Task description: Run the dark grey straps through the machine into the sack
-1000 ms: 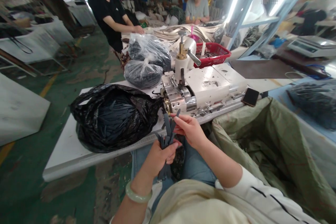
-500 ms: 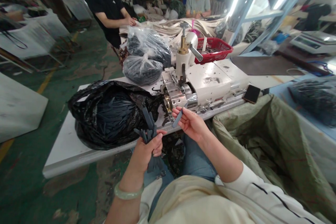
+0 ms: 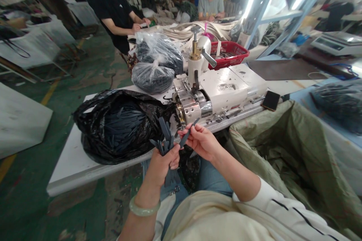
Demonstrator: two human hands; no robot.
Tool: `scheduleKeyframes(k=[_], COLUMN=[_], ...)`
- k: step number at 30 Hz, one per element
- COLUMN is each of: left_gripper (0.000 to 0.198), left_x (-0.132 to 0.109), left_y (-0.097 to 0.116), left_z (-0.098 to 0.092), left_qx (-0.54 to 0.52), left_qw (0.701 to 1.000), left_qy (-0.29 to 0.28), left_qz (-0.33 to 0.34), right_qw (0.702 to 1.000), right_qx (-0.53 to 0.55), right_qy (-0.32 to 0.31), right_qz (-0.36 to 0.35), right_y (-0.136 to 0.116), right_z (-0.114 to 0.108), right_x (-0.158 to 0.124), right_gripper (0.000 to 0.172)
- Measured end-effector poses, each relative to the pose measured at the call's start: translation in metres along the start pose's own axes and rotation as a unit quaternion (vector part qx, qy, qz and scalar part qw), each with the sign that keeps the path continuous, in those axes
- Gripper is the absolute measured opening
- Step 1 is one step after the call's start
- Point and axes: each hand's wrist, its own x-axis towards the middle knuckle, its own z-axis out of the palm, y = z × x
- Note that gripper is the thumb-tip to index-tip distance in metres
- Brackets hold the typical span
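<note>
My left hand (image 3: 167,159) is closed around a bundle of dark blue-grey strips (image 3: 166,131), whose ends fan out above the fist and hang below it. Close beside it, my right hand (image 3: 202,141) pinches a single dark blue-grey strip (image 3: 186,138) between thumb and fingers. Just beyond the right hand stands a white machine (image 3: 226,88) with a metal head (image 3: 192,105). To the left of my hands, an open black plastic bag (image 3: 93,135) on the white table (image 3: 66,162) holds many similar strips (image 3: 121,124).
Tied clear bags (image 3: 154,77) of dark pieces sit behind the black bag. A red basket (image 3: 234,54) stands behind the machine, and a phone (image 3: 270,100) lies at the table edge. A green sack (image 3: 254,135) gapes at my right. Two people (image 3: 113,15) work across the table.
My right hand has turned its strip and come closer to my left hand. The left hand with its bundle has shifted slightly right. The person in black has moved their hands.
</note>
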Motion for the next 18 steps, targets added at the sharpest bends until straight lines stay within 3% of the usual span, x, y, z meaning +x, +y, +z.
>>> scheduleKeyframes(k=[6,13,18], left_gripper=[0.037,0.034,0.032], left_x=[-0.0055,-0.0073,-0.0099], left_y=[0.0038,0.0053,0.0061], left_z=[0.0015,0.0020,0.0010], left_qx=[-0.048,-0.014,-0.001], left_qw=[0.995,0.999,1.000], left_qy=[-0.062,0.034,0.027], left_qz=[-0.058,0.007,0.015], right_qw=[0.993,0.994,0.996], right_qx=[0.021,-0.066,-0.059], right_qy=[-0.116,-0.084,-0.060], right_qz=[-0.022,-0.023,0.000], right_y=[0.0005,0.0077,0.0087], right_z=[0.0001,-0.0049,-0.0064], right_x=[-0.0038,-0.0035,0.0000], right_gripper=[0.021,0.024,0.019])
